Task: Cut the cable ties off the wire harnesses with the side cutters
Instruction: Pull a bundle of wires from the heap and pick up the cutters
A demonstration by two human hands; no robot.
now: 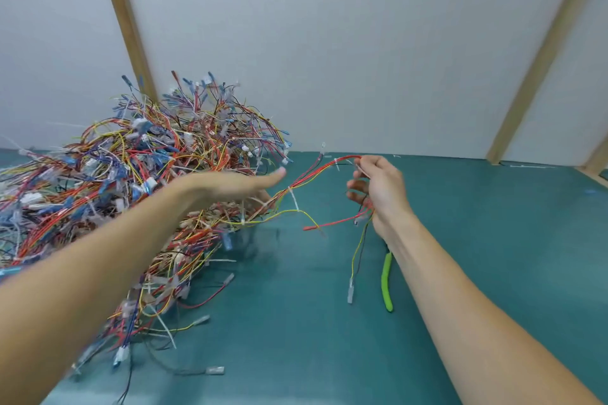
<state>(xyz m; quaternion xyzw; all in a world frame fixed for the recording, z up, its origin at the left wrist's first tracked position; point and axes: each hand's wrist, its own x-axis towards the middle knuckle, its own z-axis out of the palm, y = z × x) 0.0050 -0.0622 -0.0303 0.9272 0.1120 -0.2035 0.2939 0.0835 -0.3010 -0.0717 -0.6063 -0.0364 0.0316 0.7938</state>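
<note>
Both forearms reach in from the bottom edge, bare, over a teal table (329, 322). Between them a single harness (316, 174) of red and yellow wires is stretched in the air. Its far end loops up into the right hand (378, 189), whose thumb and fingers curl round the wires; more strands hang below that hand, a yellow one ending in a clear connector (350, 290) near the table. A white cable tie (293, 199) wraps the harness midway between the hands, its tail pointing down. The left hand (230, 186) is blurred, thumb stretched toward the right; its fingers lie under the palm where the harness meets it, and whether they grip the wires cannot be told. Just under the right forearm, the side cutters (387, 283) lie on the table, only one green handle showing, the rest hidden by the arm; neither hand touches them. Left of all this, a big pile (131, 181) of tangled harnesses in red, yellow, blue and black, studded with white ties and blue and clear connectors, covers the left part of the table and passes beneath the left arm. Loose wires trail from it toward the camera. Behind the table stands a pale wall (329, 43) crossed by two slanting wooden battens (126, 23).
</note>
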